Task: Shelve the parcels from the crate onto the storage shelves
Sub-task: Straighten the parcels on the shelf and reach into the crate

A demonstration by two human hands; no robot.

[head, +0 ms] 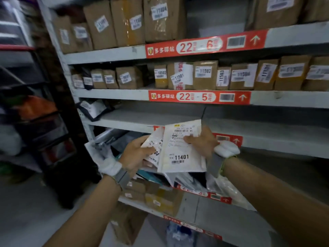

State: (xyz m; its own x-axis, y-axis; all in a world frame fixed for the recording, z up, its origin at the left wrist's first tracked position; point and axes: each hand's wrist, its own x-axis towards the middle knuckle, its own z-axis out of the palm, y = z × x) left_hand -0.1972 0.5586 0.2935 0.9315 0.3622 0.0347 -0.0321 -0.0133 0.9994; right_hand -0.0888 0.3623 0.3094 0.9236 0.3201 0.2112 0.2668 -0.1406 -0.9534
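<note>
In front of the shelf unit I hold up two flat white mailer parcels. My right hand (200, 142) grips the front one, a white mailer labelled 11401 (179, 154), by its right edge with the thumb across the label. My left hand (136, 153) grips a second white mailer (154, 142) that sits partly behind the first, its label ending in 04. Both parcels hang at the level of the shelf (142, 118) under the 22-5 tag (199, 97), which is mostly bare. No crate is in view.
Brown cartons with number labels (204, 74) fill the 22-5 and 22-6 shelves. A dark bagged parcel (92, 109) lies at the left end of the bare shelf. Loose bags and small boxes (160, 196) crowd the lower shelves. A dark rack (35, 122) stands to the left.
</note>
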